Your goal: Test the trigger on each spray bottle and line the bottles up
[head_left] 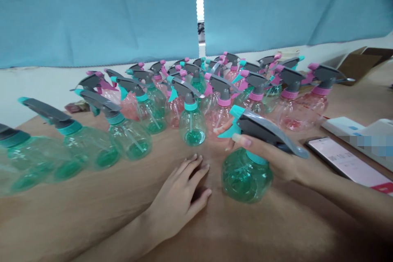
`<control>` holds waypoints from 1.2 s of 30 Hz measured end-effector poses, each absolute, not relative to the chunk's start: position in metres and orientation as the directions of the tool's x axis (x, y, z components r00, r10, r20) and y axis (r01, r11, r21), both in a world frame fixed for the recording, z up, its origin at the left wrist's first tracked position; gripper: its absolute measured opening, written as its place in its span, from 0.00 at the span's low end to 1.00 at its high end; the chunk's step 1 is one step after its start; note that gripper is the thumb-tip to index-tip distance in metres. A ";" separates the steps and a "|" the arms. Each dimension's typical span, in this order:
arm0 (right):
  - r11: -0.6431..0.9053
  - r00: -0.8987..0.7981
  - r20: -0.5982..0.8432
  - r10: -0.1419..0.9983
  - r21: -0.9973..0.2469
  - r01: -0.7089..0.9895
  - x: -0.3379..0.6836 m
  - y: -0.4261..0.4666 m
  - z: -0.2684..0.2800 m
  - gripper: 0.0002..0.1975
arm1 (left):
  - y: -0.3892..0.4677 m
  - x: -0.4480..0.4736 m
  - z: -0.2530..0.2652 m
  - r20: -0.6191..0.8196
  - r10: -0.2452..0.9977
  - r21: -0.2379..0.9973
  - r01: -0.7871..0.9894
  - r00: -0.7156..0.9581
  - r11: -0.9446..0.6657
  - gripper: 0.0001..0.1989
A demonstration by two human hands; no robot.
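My right hand (260, 149) is wrapped round the neck of a green spray bottle (245, 176) with a grey head and turquoise nozzle and trigger. This bottle leans a little, and I cannot tell whether its base touches the table. Palm down on the brown table (129, 225), my left hand (181, 192) lies with its fingers spread and nothing in them. Just beyond its fingertips stands another green spray bottle (193, 127). Beside that one is a pink spray bottle (222, 112) with a pink collar.
Several green bottles (130, 139) line the left side, and a crowd of pink and green ones fills the back. At right lie a phone (346, 159) and a white object (353, 129), partly blurred. An open cardboard box (359, 65) stands behind them. Blue cloth (92, 16) covers the wall.
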State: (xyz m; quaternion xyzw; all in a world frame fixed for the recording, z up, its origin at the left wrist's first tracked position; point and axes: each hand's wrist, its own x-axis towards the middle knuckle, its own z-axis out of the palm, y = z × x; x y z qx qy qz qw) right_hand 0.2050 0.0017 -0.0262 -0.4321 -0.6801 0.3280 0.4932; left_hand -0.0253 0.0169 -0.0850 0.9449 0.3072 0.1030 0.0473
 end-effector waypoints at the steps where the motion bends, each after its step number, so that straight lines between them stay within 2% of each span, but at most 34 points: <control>1: 0.409 -0.148 0.383 0.912 -0.877 0.253 0.205 0.002 -0.027 0.14 | 0.017 -0.025 -0.085 0.170 0.591 0.154 0.571 0.789 -0.807 0.22; 15: 0.367 -0.191 0.330 0.924 -0.906 0.212 0.208 0.001 -0.032 0.13 | 0.017 -0.028 -0.090 0.180 0.591 0.161 0.569 0.787 -0.807 0.22; 21: 0.402 -0.185 0.366 0.912 -0.887 0.228 0.208 0.001 -0.029 0.14 | 0.017 -0.028 -0.090 0.185 0.585 0.155 0.565 0.789 -0.811 0.22; 27: 0.436 -0.154 0.410 0.899 -0.870 0.231 0.205 -0.002 -0.022 0.10 | 0.017 -0.027 -0.090 0.190 0.588 0.155 0.567 0.786 -0.809 0.22; 36: 0.420 -0.168 0.390 0.906 -0.877 0.232 0.206 -0.001 -0.024 0.12 | 0.016 -0.027 -0.089 0.182 0.591 0.159 0.570 0.786 -0.806 0.21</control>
